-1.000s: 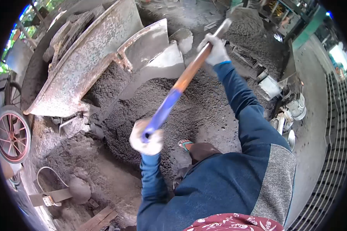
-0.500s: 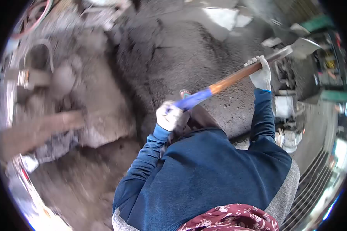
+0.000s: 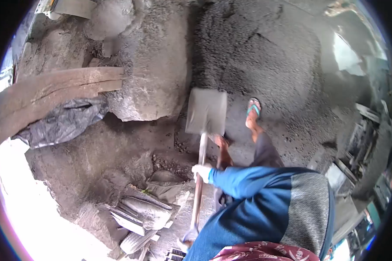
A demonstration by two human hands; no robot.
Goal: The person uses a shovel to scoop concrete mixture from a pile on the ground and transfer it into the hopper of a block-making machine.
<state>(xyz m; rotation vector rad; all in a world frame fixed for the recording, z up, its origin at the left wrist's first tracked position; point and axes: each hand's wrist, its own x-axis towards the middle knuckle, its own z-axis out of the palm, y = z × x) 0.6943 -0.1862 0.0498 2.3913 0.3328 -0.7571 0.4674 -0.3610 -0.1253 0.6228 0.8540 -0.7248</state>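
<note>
While we look down past our blue sleeve (image 3: pixel 244 182), our shovel (image 3: pixel 204 126) stands out against the grey ground. Its blade (image 3: pixel 206 111) is a flat, square-edged sheet of dull grey metal, dusted with cement and carrying no visible load, held above the dirt floor (image 3: pixel 130 148) between a pale lump of hardened mix (image 3: pixel 152 82) and our sandalled foot (image 3: pixel 253 108). A long shaft, pale near the blade and brownish lower down, runs from it back toward our body. Our gloved right hand (image 3: pixel 202 172) is clenched around the middle of the shaft. Our left hand (image 3: pixel 188 237), also gloved, grips the handle's end low by our chest. A dark mound of gravelly mix (image 3: pixel 257 52) lies beyond the blade, and worn planks (image 3: pixel 52 91) rest off to one side.
</note>
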